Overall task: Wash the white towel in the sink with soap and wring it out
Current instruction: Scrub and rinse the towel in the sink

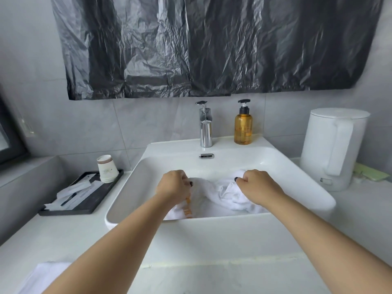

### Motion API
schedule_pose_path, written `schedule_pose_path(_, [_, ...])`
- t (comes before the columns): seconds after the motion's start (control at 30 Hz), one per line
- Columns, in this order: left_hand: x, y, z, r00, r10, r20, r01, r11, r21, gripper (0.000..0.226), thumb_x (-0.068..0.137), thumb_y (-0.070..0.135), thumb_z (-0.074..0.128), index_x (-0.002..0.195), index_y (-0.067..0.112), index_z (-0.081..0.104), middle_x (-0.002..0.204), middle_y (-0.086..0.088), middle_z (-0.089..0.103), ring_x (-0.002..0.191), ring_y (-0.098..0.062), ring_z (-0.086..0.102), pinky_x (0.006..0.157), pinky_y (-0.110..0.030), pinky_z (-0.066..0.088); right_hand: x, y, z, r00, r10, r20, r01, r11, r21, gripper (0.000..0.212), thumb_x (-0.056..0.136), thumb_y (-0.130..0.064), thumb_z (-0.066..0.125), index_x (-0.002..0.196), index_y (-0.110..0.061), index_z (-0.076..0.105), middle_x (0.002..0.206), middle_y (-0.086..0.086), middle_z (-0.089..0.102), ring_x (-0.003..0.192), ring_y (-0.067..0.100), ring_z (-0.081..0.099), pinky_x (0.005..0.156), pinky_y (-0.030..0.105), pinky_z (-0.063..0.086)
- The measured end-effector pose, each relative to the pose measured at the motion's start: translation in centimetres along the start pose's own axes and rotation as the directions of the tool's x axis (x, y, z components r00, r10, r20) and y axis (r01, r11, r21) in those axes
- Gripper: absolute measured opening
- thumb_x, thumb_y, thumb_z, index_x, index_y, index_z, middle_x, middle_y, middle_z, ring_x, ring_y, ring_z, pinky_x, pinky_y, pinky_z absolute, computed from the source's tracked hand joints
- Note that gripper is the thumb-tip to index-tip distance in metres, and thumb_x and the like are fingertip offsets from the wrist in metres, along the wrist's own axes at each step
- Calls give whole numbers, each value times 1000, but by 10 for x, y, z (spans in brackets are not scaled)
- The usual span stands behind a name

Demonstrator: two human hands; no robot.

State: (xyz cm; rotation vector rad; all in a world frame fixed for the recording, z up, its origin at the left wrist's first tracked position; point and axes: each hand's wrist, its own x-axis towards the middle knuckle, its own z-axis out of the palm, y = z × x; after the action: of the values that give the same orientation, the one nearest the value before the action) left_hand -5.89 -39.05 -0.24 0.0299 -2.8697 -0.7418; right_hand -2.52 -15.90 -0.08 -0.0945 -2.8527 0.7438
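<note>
Pale stone makes up the counter (pixel 63 236), whose near left corner carries one folded white cloth (pixel 40 276). Two bare forearms reach from the near edge over the front rim of the single white sink (pixel 297 179). One white towel (pixel 224 194) lies bunched in the basin, with an orange-printed band showing near its left end. Knuckles up, the left hand (pixel 172 186) has its fingers curled into the towel's left end and grips it. Knuckles up as well, the right hand (pixel 257 185) clutches the towel's right end in curled fingers, and both hands sit level, apart, with cloth slack between them. Along the counter's left side, one black tray (pixel 70 206) holds several white packets and one stack of paper cups (pixel 107 168). At the right side stands one white kettle (pixel 333 147). On the sink's back ledge stand one chrome faucet (pixel 205 126) and, just right of it, one amber pump bottle (pixel 243 124). Black plastic sheeting (pixel 212 45) covers the wall above.
</note>
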Motion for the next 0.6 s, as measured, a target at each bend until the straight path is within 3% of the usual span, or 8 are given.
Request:
schedule_pose_path(0.1, [-7,7,-13,966,133,-222,-172,971,-165,9,90,27,67,83,23,63,106,-3,54,98,-13,49,77,-25,40,-2,-1,-2,1000,11,-22,-11,1000,-8,25,93,-37,50,78,-18,48,82,-4,53,82,25,56,61,30,38])
schedule_pose_path(0.17, [-14,14,-22,944,191,-269,-262,929,-261,19,91,24,67,76,28,56,93,4,60,85,-13,55,68,-25,36,-4,-5,-2,999,-33,-13,34,996,77,24,92,-42,55,98,-18,50,93,-5,53,90,22,57,72,32,44])
schedule_pose_path(0.23, [-26,25,-32,918,240,-317,-350,866,-357,27,91,20,68,71,33,56,71,14,61,64,-14,56,59,-25,38,-5,-11,-1,992,-124,-36,129,964,235,24,93,-41,56,104,-19,51,102,-4,55,93,19,56,81,33,45])
schedule_pose_path(0.3, [-40,40,-41,889,268,-370,-425,784,-452,28,90,17,69,71,36,61,61,16,60,53,-9,52,54,-19,39,-11,-22,-1,981,-177,-75,192,896,401,19,97,-36,51,105,-19,55,108,-4,57,96,16,55,83,31,41])
schedule_pose_path(0.4, [-51,62,-50,845,298,-444,-520,654,-550,21,90,12,71,78,30,68,69,16,67,55,-7,53,55,-15,41,-18,-29,0,977,-213,-24,184,775,605,28,95,-45,44,100,-23,60,102,-5,64,101,19,57,87,35,44])
schedule_pose_path(0.5, [-51,75,-49,840,256,-478,-532,559,-636,18,87,13,75,80,24,62,72,8,67,58,-10,51,56,-17,41,-16,-26,1,976,-217,-3,157,696,701,53,81,-63,40,98,-21,67,100,-2,72,104,23,64,94,43,49])
schedule_pose_path(0.6, [-49,70,-32,886,174,-431,-450,553,-701,26,88,14,74,79,24,52,71,9,59,60,-5,50,59,-17,39,-13,-25,1,978,-209,16,142,718,681,52,78,-56,43,88,-9,64,89,7,71,88,19,61,85,44,49])
